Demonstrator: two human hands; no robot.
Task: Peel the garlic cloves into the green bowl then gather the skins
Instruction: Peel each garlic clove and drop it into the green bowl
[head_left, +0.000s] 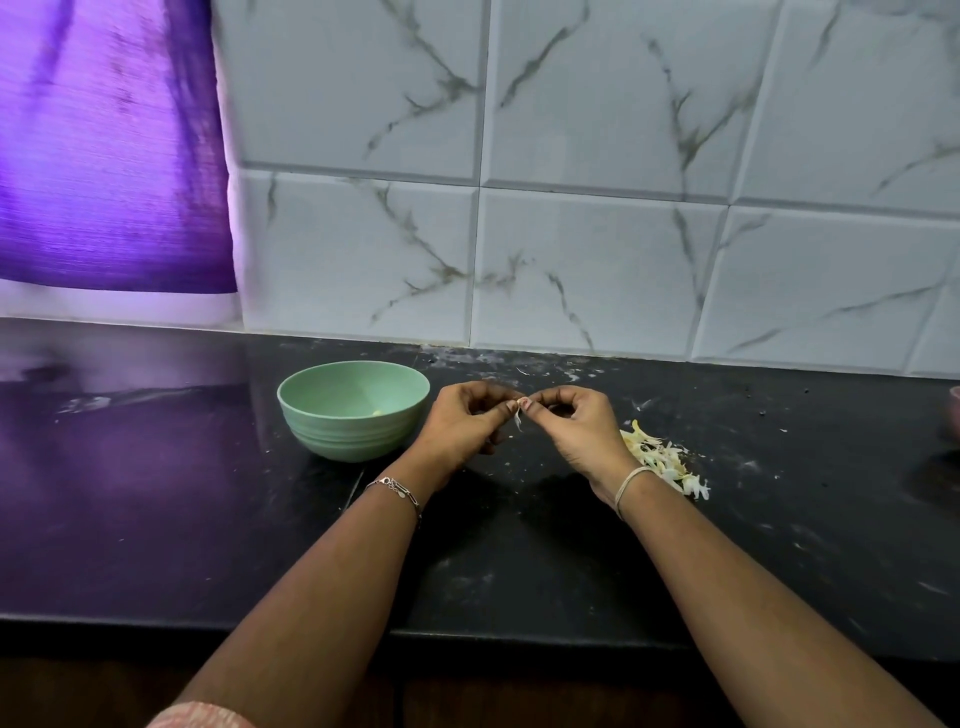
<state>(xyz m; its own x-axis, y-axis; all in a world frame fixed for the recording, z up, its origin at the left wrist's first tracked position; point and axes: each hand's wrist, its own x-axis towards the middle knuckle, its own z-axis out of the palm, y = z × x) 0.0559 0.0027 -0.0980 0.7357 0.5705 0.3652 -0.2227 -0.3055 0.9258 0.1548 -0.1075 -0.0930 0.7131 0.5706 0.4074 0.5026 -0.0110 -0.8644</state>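
A green bowl (353, 410) stands on the black counter, left of my hands, with a pale peeled clove (377, 413) lying inside it. My left hand (462, 426) and my right hand (576, 423) meet fingertip to fingertip just right of the bowl, pinching a small garlic clove (518, 408). A thin strip of skin hangs down from it. The clove itself is mostly hidden by the fingers. A pile of pale garlic skins (665, 460) lies on the counter right of my right wrist.
The black counter (519, 561) is dusted with white flecks and runs back to a marble-tiled wall (597, 260). A purple curtain (104, 156) hangs at the back left. A pinkish object (955, 410) shows at the right edge.
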